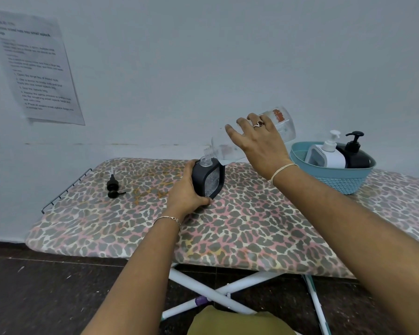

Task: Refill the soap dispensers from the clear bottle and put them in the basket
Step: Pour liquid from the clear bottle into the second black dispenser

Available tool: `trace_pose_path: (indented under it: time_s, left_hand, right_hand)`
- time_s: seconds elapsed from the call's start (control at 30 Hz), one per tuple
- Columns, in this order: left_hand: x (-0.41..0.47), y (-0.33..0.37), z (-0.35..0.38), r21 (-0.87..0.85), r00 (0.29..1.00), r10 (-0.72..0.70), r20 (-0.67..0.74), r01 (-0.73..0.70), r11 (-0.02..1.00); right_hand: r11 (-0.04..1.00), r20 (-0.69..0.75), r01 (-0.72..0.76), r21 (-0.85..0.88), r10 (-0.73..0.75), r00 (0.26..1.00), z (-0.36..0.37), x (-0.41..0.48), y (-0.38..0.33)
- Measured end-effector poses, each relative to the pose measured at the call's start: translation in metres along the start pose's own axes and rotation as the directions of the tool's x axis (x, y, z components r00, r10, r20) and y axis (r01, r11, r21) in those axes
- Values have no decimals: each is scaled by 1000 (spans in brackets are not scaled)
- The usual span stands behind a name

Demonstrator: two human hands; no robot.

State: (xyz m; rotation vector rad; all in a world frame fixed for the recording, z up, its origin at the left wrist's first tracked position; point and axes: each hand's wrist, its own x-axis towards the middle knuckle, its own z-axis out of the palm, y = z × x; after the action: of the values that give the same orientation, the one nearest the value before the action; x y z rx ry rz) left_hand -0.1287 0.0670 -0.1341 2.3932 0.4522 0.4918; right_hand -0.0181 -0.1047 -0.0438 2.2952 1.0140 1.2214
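Observation:
My left hand (185, 193) grips a dark grey soap dispenser (209, 181) that stands on the leopard-print ironing board (228, 228), its neck uncapped. My right hand (259, 141) holds the clear bottle (228, 148) tilted down to the left, its mouth right at the dispenser's neck. The dispenser's black pump head (113, 186) lies on the board to the left. A teal basket (334, 176) at the right holds a white dispenser (330, 153) and a black dispenser (354, 152).
A metal wire rack (65, 189) sticks out at the board's left end. A printed paper sheet (36, 68) is taped to the wall behind. White crossed legs (215, 291) show under the board above a dark floor.

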Motion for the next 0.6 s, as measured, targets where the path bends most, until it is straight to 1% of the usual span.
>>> trace_pose_path:
  time_s: [0.4,0.6]
  left_hand:
    - [2,-2,0,-10,1000,4,9,-4,1000]
    - [3,-4,0,-9,1000,6,3,-6,1000]
  right_hand:
    - [999,-53,13,-47,-15,998,2,3,1]
    - [998,-53,20,-58,-23,998,2,4,1]
